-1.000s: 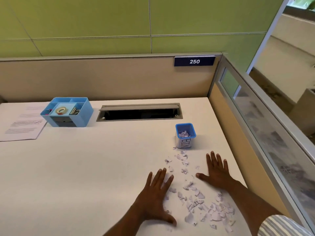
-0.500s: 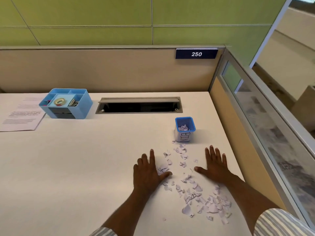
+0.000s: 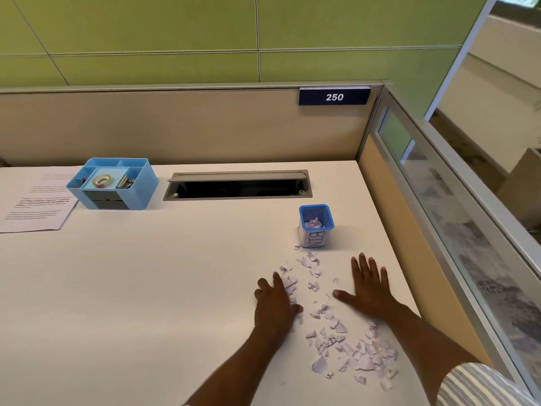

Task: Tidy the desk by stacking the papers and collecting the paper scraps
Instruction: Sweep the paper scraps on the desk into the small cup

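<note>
Both hands sit palm down on the desk (image 3: 140, 288), low and right of centre. The left hand (image 3: 275, 306) is open, holding nothing, its thumb side touching a few scraps (image 3: 345, 347). The right hand (image 3: 370, 291) is flat with fingers spread, also holding nothing. The scraps lie scattered between them and pile up toward the lower right. Just above is a small blue bin (image 3: 315, 227) with some scraps inside. The papers (image 3: 35, 200) lie at the left edge beside a blue organizer (image 3: 112, 183), with a cable slot (image 3: 237, 187) further right
</note>
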{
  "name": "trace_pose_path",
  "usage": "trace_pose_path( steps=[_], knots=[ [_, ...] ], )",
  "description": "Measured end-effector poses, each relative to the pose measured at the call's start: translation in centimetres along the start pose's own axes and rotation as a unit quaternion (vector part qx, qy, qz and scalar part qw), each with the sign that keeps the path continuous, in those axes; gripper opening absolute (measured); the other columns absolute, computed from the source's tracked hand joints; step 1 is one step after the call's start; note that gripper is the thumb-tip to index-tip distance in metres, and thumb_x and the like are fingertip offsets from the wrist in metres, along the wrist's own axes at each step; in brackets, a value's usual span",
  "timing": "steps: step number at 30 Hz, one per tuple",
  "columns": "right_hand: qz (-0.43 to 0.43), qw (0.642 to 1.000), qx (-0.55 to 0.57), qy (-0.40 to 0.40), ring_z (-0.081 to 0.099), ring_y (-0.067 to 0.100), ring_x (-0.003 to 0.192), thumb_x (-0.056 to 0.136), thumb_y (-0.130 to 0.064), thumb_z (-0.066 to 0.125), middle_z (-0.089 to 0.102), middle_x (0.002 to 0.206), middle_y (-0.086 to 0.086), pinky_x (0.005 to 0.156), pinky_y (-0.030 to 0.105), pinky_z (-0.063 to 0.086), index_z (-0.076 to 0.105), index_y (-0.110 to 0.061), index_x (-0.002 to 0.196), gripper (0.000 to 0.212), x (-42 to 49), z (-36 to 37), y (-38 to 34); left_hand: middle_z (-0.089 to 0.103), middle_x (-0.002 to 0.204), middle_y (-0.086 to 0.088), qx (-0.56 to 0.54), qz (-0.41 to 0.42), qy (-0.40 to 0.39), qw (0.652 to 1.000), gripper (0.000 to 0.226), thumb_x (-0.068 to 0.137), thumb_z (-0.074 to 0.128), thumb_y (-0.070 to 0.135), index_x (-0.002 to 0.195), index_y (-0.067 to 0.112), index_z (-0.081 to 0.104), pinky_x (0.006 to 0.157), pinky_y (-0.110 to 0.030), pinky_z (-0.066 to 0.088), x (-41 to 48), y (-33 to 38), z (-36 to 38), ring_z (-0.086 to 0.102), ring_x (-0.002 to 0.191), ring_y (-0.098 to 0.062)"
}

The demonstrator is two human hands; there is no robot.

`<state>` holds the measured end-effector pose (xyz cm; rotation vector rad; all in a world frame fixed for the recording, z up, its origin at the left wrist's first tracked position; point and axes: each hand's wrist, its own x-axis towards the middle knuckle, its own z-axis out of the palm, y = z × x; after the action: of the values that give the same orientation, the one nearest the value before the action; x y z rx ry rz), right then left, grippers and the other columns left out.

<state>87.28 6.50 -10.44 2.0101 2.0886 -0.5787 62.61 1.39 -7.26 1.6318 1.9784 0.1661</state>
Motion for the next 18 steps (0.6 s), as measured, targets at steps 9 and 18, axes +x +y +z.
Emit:
trace_pose_path(
  steps=[9, 18],
  knots=[
    [0.001, 1.000, -0.001, 0.003, -0.025, 0.028, 0.146, 0.057, -0.098, 0.005, -0.028, 0.158, 0.006, 0.116, 0.050, -0.015, -0.017, -0.019, 0.152, 0.126, 0.1, 0.1, 0.1, -0.016, 0.162, -0.011, 0.124, 0.113, -0.042, 0.985, 0.078, 0.091, 0.052, 0.023, 0.155, 0.035, 0.009, 0.114, -0.041, 0.031, 1.3, 0.1, -0.7, 0.008, 0.148, -0.035],
    [-0.005, 1.000, 0.007, -0.003, -0.027, 0.027, 0.146, 0.059, -0.098, 0.009, -0.030, 0.157, 0.007, 0.116, 0.050, -0.016, -0.018, -0.018, 0.151, 0.126, -0.2, -0.3, -0.2, 0.045, 0.138, -0.013, 0.172, 0.178, -0.004, 0.969, 0.035, 0.104, 0.029, 0.008, 0.134, 0.005, 0.047, 0.095, -0.040, 0.048, 0.1, 0.9, -0.5, 0.044, 0.125, -0.028]
  ],
)
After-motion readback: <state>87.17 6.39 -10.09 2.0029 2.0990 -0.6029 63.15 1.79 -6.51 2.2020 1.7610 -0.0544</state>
